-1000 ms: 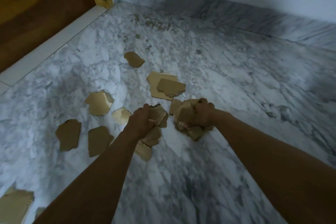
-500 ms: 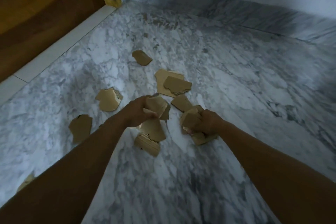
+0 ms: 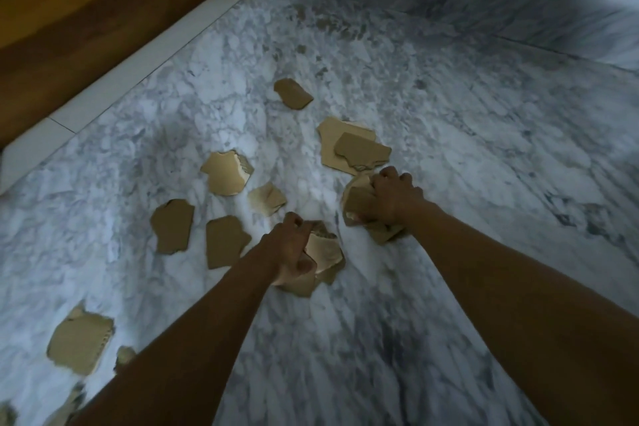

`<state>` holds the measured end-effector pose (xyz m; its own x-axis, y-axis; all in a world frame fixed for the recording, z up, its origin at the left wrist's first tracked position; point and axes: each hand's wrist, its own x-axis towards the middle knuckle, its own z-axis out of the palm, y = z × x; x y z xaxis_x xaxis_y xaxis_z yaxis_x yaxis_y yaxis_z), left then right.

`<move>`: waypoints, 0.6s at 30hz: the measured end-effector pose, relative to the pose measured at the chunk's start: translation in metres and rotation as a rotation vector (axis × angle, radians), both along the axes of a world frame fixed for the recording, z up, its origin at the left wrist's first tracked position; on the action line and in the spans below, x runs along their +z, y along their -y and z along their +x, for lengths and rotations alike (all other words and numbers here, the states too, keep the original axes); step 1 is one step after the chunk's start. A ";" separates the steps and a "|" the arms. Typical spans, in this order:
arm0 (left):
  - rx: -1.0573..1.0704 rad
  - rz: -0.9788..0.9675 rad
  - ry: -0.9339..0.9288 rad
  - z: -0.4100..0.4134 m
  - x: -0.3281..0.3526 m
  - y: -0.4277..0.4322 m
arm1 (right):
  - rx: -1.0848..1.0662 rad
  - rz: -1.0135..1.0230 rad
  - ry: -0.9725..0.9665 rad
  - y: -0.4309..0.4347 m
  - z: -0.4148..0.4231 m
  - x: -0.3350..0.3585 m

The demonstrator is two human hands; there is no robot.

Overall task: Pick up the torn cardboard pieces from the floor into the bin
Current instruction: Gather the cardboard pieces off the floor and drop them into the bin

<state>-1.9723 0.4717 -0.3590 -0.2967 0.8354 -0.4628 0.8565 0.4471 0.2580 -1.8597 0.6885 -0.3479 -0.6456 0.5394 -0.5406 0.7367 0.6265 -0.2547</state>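
Grip check: left hand [image 3: 290, 252] clamped on wad of torn tan cardboard pieces [image 3: 323, 251], right hand [image 3: 392, 199] clamped on second wad [image 3: 358, 201]. Squeeze firmly; empty both into bin before collecting flat scraps [image 3: 224, 240].

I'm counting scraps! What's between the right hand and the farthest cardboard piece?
Two overlapping cardboard pieces lie there on the floor, in the head view.

No text, label, brand, number or sign can be read anywhere; the torn cardboard pieces [image 3: 359, 150] show plain brown faces; the marble floor [image 3: 466, 190] shows only grey veining.
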 end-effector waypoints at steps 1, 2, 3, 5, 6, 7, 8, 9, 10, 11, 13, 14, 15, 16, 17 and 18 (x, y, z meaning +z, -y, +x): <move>0.006 0.001 0.014 -0.002 -0.003 0.001 | -0.001 0.003 -0.008 0.002 -0.001 -0.003; 0.018 0.005 0.034 -0.002 -0.005 0.001 | -0.010 -0.013 -0.024 0.003 -0.001 -0.005; 0.042 0.013 0.062 -0.002 -0.007 0.001 | -0.035 -0.050 -0.050 0.004 0.000 -0.005; 0.109 0.034 0.116 -0.001 -0.006 0.000 | -0.127 -0.188 -0.153 0.006 0.005 -0.004; 0.134 0.033 0.128 -0.001 -0.006 0.000 | -0.160 -0.270 -0.207 0.009 0.008 -0.002; 0.152 0.026 0.137 -0.001 -0.008 -0.001 | -0.182 -0.322 -0.255 0.012 0.011 0.000; 0.169 0.020 0.149 -0.001 -0.006 -0.002 | -0.191 -0.304 -0.271 0.013 0.015 -0.003; 0.195 0.023 0.176 0.000 -0.006 -0.003 | -0.190 -0.263 -0.293 0.014 0.019 -0.003; 0.238 0.027 0.227 -0.001 -0.006 -0.004 | -0.214 -0.255 -0.315 0.013 0.023 -0.005; 0.292 0.034 0.293 -0.002 -0.009 -0.003 | -0.248 -0.287 -0.350 0.012 0.028 -0.006; 0.388 0.064 0.404 -0.003 -0.009 0.000 | -0.358 -0.413 -0.399 0.007 0.042 -0.003; 0.427 0.093 0.438 -0.002 -0.009 0.002 | -0.404 -0.457 -0.410 0.005 0.049 -0.002; 0.466 0.121 0.457 -0.002 -0.010 0.004 | -0.450 -0.493 -0.434 0.003 0.058 0.003; 0.498 0.154 0.475 0.001 -0.005 0.003 | -0.512 -0.529 -0.467 0.000 0.068 0.009; 0.530 0.199 0.497 0.004 0.001 -0.001 | -0.579 -0.570 -0.499 -0.004 0.078 0.013; 0.547 0.244 0.522 0.009 0.010 -0.006 | -0.650 -0.611 -0.535 -0.007 0.088 0.021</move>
